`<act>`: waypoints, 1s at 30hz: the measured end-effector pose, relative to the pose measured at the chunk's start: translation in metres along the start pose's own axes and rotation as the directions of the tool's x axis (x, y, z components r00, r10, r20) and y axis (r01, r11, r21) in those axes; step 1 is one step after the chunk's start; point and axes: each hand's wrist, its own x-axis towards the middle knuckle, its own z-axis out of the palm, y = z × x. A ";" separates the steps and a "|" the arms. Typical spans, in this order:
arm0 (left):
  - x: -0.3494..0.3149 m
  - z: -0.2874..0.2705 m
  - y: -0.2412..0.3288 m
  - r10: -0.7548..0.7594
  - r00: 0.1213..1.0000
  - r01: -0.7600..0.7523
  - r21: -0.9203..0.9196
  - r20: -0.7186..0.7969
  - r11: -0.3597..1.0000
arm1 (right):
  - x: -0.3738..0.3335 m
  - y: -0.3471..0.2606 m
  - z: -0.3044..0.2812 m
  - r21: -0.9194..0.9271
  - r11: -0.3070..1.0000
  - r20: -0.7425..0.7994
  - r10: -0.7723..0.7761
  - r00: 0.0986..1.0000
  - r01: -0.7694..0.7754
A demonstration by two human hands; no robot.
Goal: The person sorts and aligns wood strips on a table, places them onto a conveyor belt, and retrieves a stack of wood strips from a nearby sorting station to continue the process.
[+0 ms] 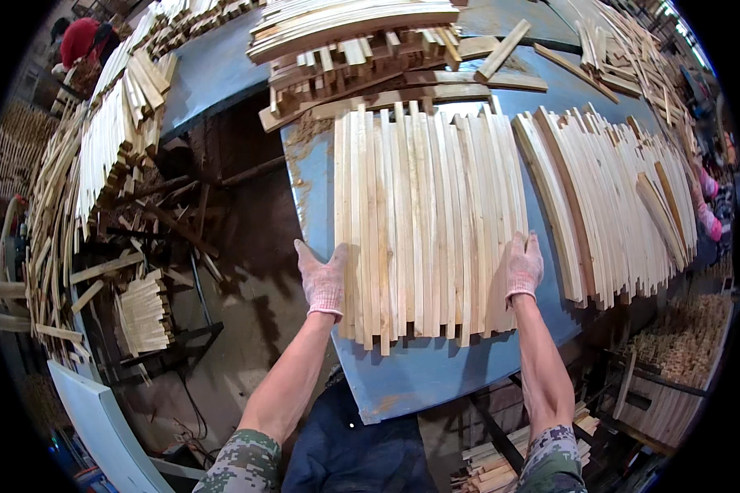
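A row of pale wooden strips (427, 222) lies side by side on the blue tabletop (386, 382), with uneven ends. At its left edge, my left hand (321, 279) in a pale, pinkish glove presses against the outer strip, one digit pointing outward. My right hand (524, 267), gloved alike, is against the right edge with its digits pointing away from me. The row is held between both hands; fingers low at its sides are partly hidden. Right of it lies a second row of strips (617, 205), with a few loose darker pieces on top.
Beyond the rows stands a stack of strips (353, 25) on crosspieces, beside loose boards (501, 49). More strips (107, 156) are piled at the left, above a dark gap with metal frames. A crate of wood pieces (682, 337) stands low right. Another person's gloved hand (707, 222) shows far right.
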 end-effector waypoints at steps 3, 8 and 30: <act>-0.005 -0.023 -0.009 -0.042 0.957 0.165 -0.417 0.287 0.894 | -0.021 0.010 0.012 0.027 0.998 0.013 -0.059 0.998 0.059; -0.008 -0.060 -0.078 0.034 0.867 0.318 -0.604 0.498 0.731 | -0.070 -0.015 0.010 0.194 0.978 0.101 -0.098 0.990 0.077; -0.032 -0.128 -0.107 -0.057 0.731 0.485 -0.459 0.680 0.745 | -0.095 0.008 -0.001 0.495 0.797 0.628 -0.054 0.776 -0.345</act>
